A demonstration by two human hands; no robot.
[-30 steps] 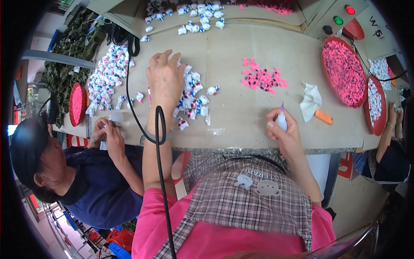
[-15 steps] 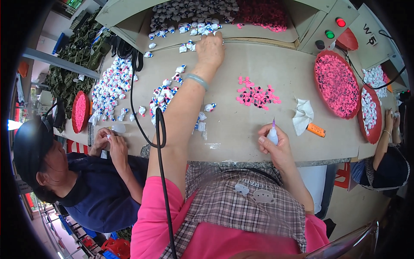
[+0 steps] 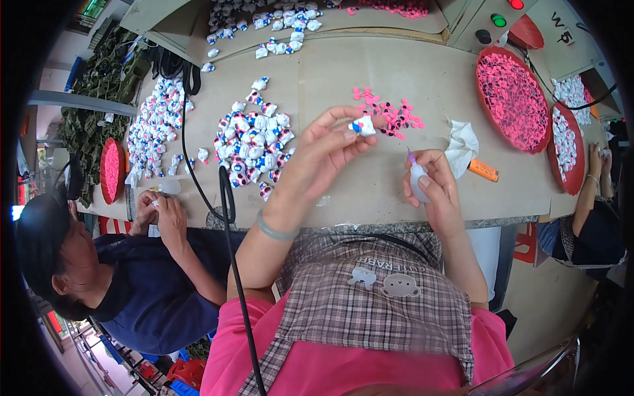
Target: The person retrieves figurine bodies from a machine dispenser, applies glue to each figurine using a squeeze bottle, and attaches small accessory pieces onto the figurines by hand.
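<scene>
My left hand [image 3: 333, 148], with a pale bangle at the wrist, pinches a small white figurine with blue marks [image 3: 362, 125] above the middle of the table. In my right hand [image 3: 437, 191] is a small white squeeze bottle [image 3: 418, 179] with a purple tip and thin needle, tilted upward. Just beyond both hands lies a loose scatter of small pink pieces with black spots [image 3: 395, 120]. To the left of my left hand spreads a pile of white, blue and pink figurines [image 3: 251, 142].
A red bowl of pink pieces [image 3: 514, 99] stands at right, near a crumpled white tissue [image 3: 461, 146] and an orange lighter [image 3: 484, 170]. A black cable [image 3: 228, 191] hangs across the left. Co-workers sit at both sides; the left one's hands [image 3: 162, 214] hold a small piece.
My left hand has come back from the machine opening at the far side and now holds a figurine. My right hand has turned the bottle slightly. The view has shifted somewhat.
</scene>
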